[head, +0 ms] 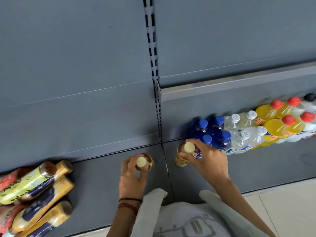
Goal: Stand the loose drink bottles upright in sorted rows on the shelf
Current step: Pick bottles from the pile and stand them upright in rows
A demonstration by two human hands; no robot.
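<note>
Amber drink inside both: left hand (pixel 131 175) grips left bottle (pixel 149 161), right hand (pixel 207 157) grips right bottle (pixel 181 158).

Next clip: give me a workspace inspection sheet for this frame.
Surface: grey shelf, seam between sections.
Job's things: left bottle, right bottle, both cream-capped, in hand; pile lying at left; rows standing at right.
Clutter: nothing seen.
Hands: left hand grips left bottle's top; right hand grips right bottle's top.
Cables: nothing seen.
Surroundings: slotted upright, tiled floor.
</note>
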